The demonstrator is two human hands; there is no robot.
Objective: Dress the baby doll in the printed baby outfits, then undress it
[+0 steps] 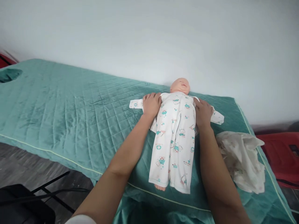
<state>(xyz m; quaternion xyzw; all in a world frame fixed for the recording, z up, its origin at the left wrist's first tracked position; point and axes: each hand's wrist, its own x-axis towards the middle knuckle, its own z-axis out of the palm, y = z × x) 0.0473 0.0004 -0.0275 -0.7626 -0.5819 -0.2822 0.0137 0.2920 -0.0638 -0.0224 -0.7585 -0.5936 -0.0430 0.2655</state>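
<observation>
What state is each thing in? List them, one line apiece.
Baby doll: on its back, dressed, one bare foot showing.
Printed sleepsuit: on the doll, sleeves spread sideways.
Left hand: flat on the doll's shoulder, fingers loosely curled.
Right hand: flat on the other shoulder, holding nothing.
Crumpled cloth: bunched in a heap beside the doll.
Green quilted cover: spread over the table, slightly creased.

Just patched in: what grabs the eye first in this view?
A baby doll in a printed white sleepsuit lies face up on the green quilted table, its head toward the wall. The left hand and right hand rest flat at its shoulders. A crumpled white cloth sits to the right, beside the right forearm.
</observation>
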